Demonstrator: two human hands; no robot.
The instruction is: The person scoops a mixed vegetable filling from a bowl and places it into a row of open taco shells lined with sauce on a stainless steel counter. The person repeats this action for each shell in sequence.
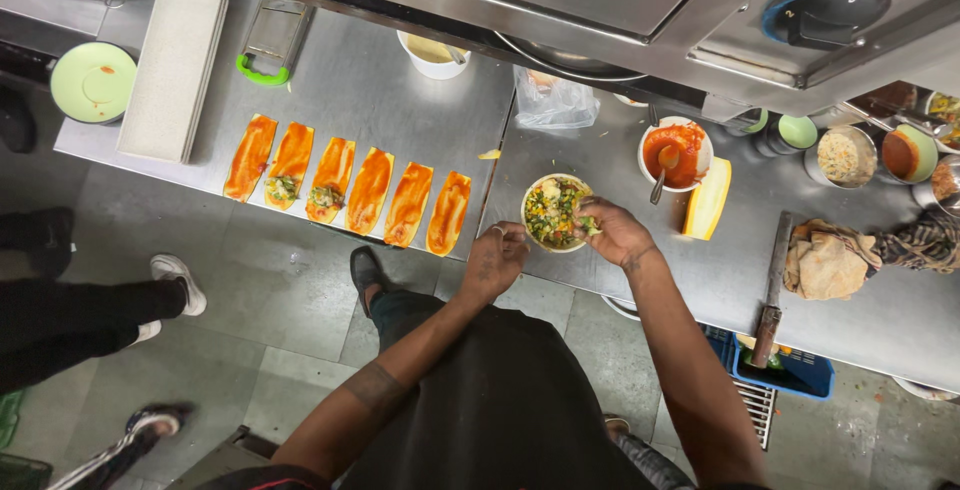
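A: Looking down on a steel desk, and both hands are at the bowl of chopped vegetables. The right hand sits on the bowl's right rim, fingers pinched together over the mix. They look closed on a bit of filling, though I can't quite see what's between them.

B: And the left hand?

A: Just left of the bowl, at the desk's near edge, fingers curled loosely inward, holding nothing that I can make out.

B: So where do the bread slices lie from here?

A: Off to the left of both hands. Six in a row, all spread with orange-red sauce, long axes running away from the person and slightly slanted. Two, towards the far left, carry vegetable topping; the other four are bare sauce. The nearest bare slice is just beside the left hand, so that hand is closer to the row.

B: And the right side?

A: A bowl of red sauce with a spoon in it, just beyond the right hand.
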